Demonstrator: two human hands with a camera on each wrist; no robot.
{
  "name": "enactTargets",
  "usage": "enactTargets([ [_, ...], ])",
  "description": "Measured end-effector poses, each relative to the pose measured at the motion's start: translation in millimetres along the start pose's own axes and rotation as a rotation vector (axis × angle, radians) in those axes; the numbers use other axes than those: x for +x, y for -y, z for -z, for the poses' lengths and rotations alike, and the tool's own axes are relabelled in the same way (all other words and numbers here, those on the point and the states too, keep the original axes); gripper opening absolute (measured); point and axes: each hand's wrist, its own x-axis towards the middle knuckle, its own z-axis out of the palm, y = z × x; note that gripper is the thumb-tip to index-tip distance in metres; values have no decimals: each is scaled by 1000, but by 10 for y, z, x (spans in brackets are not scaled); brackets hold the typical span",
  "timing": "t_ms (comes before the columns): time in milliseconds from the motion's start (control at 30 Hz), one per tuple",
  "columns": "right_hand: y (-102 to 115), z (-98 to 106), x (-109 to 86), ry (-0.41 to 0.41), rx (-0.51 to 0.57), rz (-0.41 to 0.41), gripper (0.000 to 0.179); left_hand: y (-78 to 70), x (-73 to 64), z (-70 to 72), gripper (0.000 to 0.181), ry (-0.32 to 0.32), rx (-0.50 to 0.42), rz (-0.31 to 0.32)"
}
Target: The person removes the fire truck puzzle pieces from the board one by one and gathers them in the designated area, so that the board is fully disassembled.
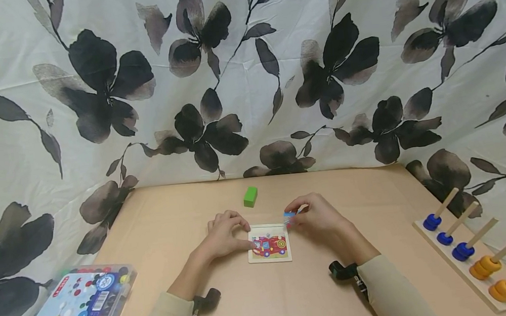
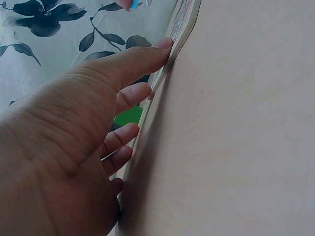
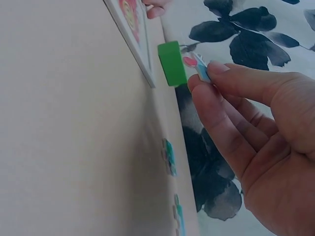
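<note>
A small white-framed jigsaw puzzle board (image 1: pixel 270 259) lies on the table, its picture a red vehicle on yellow. My left hand (image 1: pixel 225 234) is at the board's left side, with the thumb (image 2: pixel 160 49) touching the frame's edge and the other fingers along it. Above the board's upper right corner, my right hand (image 1: pixel 315 216) pinches a blue puzzle piece (image 3: pixel 202 70) with a pink-red patch between thumb and fingertips. In the right wrist view, loose puzzle pieces (image 3: pixel 170 157) lie on the table beyond the board's corner.
A green block (image 1: pixel 250 197) stands behind the board. At the left is a clear plastic case (image 1: pixel 73 312) with a printed blue cover. A peg stand (image 1: pixel 455 265) with blue and orange rings sits at the right edge. Patterned cloth (image 1: pixel 245 77) hangs behind the table.
</note>
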Motion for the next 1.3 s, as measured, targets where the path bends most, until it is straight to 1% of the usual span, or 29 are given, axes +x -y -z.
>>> enactTargets([
  [167,-32,109,-19,-23,-21,39,21,11,4,2,39,2,9,-9],
  [267,-59,181,-36,-45,-38,46,21,17,1,5,39,6,11,-15],
  [433,-99,301,-68,-66,-40,43,22,26,-1,-5,39,1,15,-19],
  [733,-148,466,-115,-80,-51,42,24,5,-1,-5,40,0,2,-4],
  [967,-216,548,-143,-74,-36,19,24,0,-4,4,41,2,3,-8],
  [1300,-357,666,-209,-72,-28,-49,25,9,-2,-2,41,-1,12,-7],
])
